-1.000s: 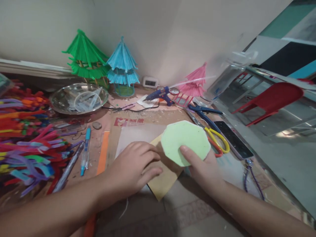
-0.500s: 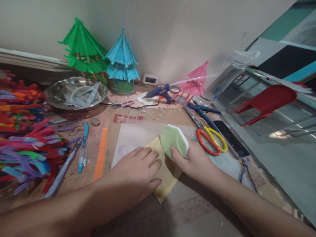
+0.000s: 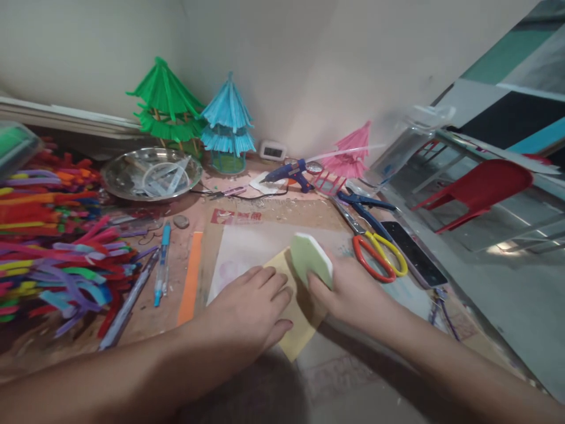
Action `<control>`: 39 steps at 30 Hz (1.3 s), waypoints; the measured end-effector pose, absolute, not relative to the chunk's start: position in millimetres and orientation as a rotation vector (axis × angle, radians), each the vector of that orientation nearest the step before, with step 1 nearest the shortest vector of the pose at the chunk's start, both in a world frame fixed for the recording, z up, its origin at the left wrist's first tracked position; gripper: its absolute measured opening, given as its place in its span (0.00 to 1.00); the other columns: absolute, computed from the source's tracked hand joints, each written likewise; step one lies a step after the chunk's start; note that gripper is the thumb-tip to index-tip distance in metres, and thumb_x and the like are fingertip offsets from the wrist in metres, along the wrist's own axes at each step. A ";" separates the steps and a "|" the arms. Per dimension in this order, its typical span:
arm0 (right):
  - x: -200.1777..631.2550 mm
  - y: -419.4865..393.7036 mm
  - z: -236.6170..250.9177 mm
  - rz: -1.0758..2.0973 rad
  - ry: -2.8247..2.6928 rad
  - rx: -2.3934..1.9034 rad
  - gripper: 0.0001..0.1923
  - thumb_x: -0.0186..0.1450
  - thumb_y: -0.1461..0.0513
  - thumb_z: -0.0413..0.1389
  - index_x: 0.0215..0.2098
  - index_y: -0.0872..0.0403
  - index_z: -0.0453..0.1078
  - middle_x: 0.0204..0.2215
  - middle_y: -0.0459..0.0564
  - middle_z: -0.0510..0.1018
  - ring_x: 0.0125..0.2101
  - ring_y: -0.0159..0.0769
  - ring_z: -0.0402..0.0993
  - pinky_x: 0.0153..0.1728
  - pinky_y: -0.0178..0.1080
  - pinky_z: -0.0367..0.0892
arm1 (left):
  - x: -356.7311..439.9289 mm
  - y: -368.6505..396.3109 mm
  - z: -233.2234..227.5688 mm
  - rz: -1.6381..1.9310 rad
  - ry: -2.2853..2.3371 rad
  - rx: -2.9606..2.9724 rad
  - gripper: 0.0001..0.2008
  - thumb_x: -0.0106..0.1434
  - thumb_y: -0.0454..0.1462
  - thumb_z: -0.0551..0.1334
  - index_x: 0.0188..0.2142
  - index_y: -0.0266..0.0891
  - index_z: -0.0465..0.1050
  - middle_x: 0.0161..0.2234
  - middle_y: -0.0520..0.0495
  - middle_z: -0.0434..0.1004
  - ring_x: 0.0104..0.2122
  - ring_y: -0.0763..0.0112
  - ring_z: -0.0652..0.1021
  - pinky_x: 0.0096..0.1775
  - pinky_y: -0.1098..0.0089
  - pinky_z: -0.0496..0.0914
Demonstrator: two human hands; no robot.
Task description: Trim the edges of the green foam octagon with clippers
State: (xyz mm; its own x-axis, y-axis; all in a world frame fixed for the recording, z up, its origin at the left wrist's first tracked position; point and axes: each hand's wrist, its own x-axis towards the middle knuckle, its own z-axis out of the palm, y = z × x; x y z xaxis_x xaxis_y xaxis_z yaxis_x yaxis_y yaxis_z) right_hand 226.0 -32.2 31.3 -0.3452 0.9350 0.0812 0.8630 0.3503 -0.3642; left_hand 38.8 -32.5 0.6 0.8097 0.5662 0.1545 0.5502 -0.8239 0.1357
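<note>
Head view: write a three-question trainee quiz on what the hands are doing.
1. True or false: the right hand holds the green foam piece tilted on edge.
2. What does the left hand press flat?
A. yellow sheet
B. scissors
C. glue gun
3. Fill in: the scissors lie to the ____ of the right hand.

Key: 1 true; 2 A; 3 right.
</note>
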 end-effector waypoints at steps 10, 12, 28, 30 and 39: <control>218.4 -13.9 19.5 0.192 -2.209 -1.722 0.18 0.61 0.59 0.45 0.45 0.57 0.67 0.21 0.52 0.75 0.20 0.40 0.69 0.23 0.37 0.60 | 38.9 -33.3 1.1 0.332 0.879 2.875 0.15 0.61 0.41 0.58 0.43 0.31 0.71 0.42 0.38 0.74 0.44 0.53 0.72 0.47 0.55 0.67; 220.5 -16.6 26.2 0.245 -2.258 -1.674 0.17 0.61 0.60 0.45 0.45 0.57 0.67 0.23 0.53 0.76 0.22 0.40 0.71 0.24 0.37 0.61 | 38.8 -33.9 0.1 0.320 0.884 2.886 0.15 0.61 0.41 0.58 0.43 0.32 0.71 0.42 0.38 0.74 0.44 0.54 0.72 0.46 0.56 0.67; 229.1 2.4 21.3 0.853 -1.324 -1.356 0.08 0.55 0.58 0.57 0.30 0.54 0.67 0.20 0.44 0.71 0.17 0.28 0.62 0.17 0.31 0.59 | 29.9 -34.8 16.4 0.350 0.967 2.827 0.11 0.61 0.41 0.58 0.36 0.36 0.72 0.37 0.42 0.74 0.40 0.56 0.72 0.42 0.56 0.67; 236.8 -0.5 26.8 1.194 -1.039 -1.171 0.10 0.52 0.58 0.60 0.29 0.55 0.66 0.15 0.38 0.65 0.12 0.21 0.50 0.11 0.27 0.50 | 27.0 -31.6 17.6 0.387 0.991 2.793 0.11 0.62 0.42 0.57 0.34 0.36 0.72 0.35 0.42 0.74 0.39 0.57 0.73 0.41 0.56 0.66; 223.3 -22.6 11.3 1.823 -0.648 -0.920 0.15 0.49 0.58 0.65 0.26 0.57 0.65 0.09 0.35 0.61 0.09 0.16 0.39 0.08 0.22 0.43 | 22.5 -16.5 19.1 0.910 1.036 2.290 0.08 0.62 0.41 0.58 0.35 0.39 0.70 0.35 0.48 0.72 0.40 0.66 0.72 0.43 0.65 0.65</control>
